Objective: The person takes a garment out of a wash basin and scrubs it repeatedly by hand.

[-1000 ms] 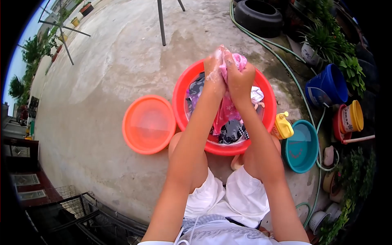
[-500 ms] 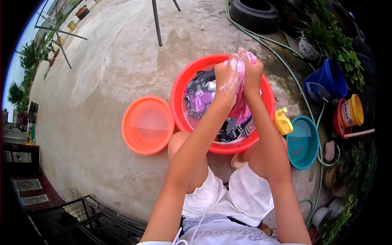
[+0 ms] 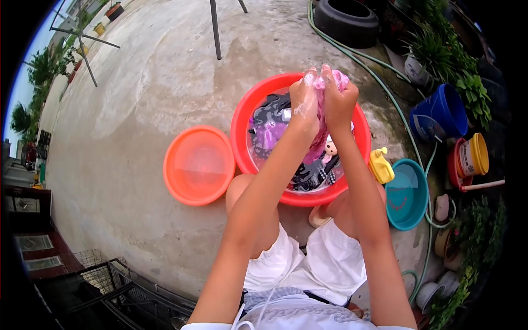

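Observation:
Soapy pink cloth [image 3: 319,144] hangs from both hands over the large red basin [image 3: 241,118]. My left hand [image 3: 306,100], with suds on its back, is closed on the cloth. Close beside it, my right hand [image 3: 339,100] grips the same cloth, part of which bulges between the two hands. Below, wet dark patterned clothes [image 3: 268,113] lie in the basin along with a purple piece [image 3: 269,135]. A small face print [image 3: 330,148] shows near the cloth's lower right side. My forearms cover part of the basin.
An orange basin [image 3: 199,165] stands left of the red one. To the right are a yellow bottle [image 3: 381,166], a teal basin [image 3: 407,195], a blue bucket [image 3: 440,114] and a green hose [image 3: 385,91]. A black tire [image 3: 346,22] and metal stand legs [image 3: 215,30] are farther off.
Both hands have moved slightly right with the pink cloth since the first frame. The cloth is bunched differently between them, and the face print now shows more clearly.

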Tool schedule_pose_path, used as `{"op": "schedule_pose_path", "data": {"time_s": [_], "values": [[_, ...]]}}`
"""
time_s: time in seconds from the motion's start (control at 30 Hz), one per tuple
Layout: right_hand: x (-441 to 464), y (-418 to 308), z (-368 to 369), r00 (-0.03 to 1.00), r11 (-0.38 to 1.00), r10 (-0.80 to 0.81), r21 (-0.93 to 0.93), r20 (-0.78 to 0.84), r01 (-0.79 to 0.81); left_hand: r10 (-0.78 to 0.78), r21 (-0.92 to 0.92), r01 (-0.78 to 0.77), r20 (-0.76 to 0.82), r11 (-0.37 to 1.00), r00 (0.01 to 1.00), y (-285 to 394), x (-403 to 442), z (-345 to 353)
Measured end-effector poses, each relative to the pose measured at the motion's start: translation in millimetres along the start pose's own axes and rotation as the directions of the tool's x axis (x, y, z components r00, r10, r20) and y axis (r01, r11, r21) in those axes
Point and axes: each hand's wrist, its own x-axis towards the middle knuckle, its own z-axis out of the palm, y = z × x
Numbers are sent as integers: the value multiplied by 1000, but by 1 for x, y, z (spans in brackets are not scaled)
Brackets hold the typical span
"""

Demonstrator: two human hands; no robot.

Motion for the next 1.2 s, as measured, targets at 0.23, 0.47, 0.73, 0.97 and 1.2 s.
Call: {"op": "schedule_pose_path", "data": {"time_s": [0.23,0.47,0.73,0.97,1.2], "values": [[6,5,7,989,970,147,196,2,-144,80,293,-99,75,951,994,9,2,-12],[-29,-18,15,967,958,-215,-163,139,236,-43,157,44,-13,987,999,10,47,-26],[19,5,-4,974,943,226,250,5,-220,200,414,-211,71,885,977,-7,-8,1],[-6,-18,4,993,994,101,46,57,-104,75,107,-81,61,991,995,11,2,-6],[-12,-10,6,989,979,-144,-138,37,148,14,-60,-13,11,998,1000,2,15,-5]]}}
